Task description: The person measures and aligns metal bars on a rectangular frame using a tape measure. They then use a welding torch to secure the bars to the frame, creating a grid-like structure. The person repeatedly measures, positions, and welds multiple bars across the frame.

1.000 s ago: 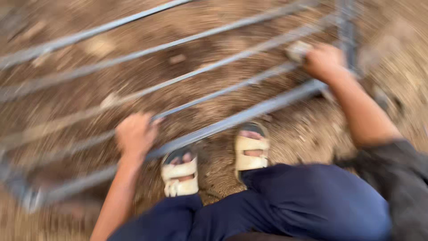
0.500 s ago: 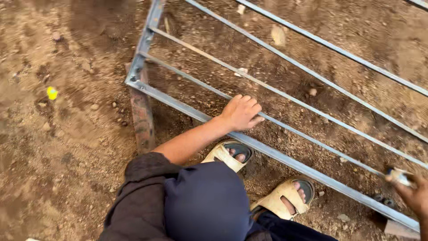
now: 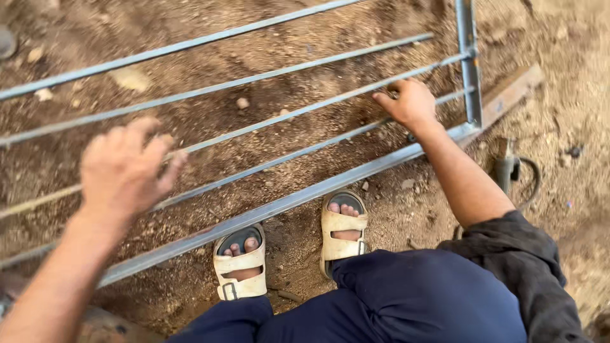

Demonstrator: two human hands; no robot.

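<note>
Head view, only camera.

Change since the earlier frames: half a second back the camera faced the frame's left end, with the left hand resting on the bottom rail and the right hand at the picture's edge holding a small object. Now the view has swung to the frame's right end. The left hand (image 3: 124, 168) is off the rail and raised toward the camera, blurred. The right hand (image 3: 412, 101) is now down at the bars near the right corner. Judgement: the person is shifting grip along the frame, with contact passing from left hand to right.

Left hand: fingers loosely spread and slightly curled, holding nothing that shows. It hovers over the thin rods; I cannot tell whether it touches them.

Right hand: fingers curled down over a thin rod (image 3: 330, 105), close together. Whether they grip it or only press on it I cannot tell. No small object is visible in it now.

Metal frame (image 3: 286, 203): it lies flat on the bare dirt (image 3: 254, 70), just ahead of the sandalled feet (image 3: 286, 251), toes nearly touching the bottom rail. Its long axis runs from lower left to upper right across the picture. The rods run parallel to that axis and end at the upright end bar (image 3: 469, 63) on the right.

A wooden plank (image 3: 511, 92) lies just beyond the right corner. A dark tool with a cable (image 3: 508, 168) sits on the ground near it.
</note>
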